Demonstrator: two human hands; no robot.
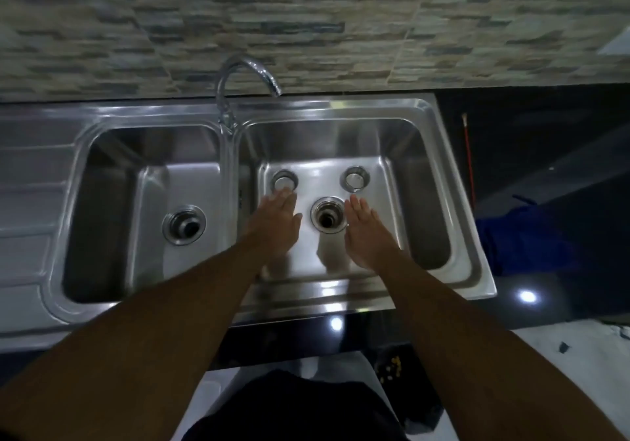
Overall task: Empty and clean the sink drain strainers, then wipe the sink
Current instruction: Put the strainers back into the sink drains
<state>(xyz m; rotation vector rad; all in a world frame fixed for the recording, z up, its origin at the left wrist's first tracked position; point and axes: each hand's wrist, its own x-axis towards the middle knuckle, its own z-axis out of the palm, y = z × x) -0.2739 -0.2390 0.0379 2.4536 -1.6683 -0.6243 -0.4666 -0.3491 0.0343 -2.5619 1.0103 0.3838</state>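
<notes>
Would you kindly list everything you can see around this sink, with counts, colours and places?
sink: one, steel, two basins, in the counter
faucet: one, chrome, behind the basin divider
strainers: two, steel, back of the right basin
drains: two, steel, one per basin floor
cloth: one, blue, counter right of sink
stick: one, red, counter behind the cloth
counter: one, black, right of sink
wall: one, grey-beige tiles, behind sink
left hand: one, open, left of right basin's drain
right hand: one, open, right of that drain
</notes>
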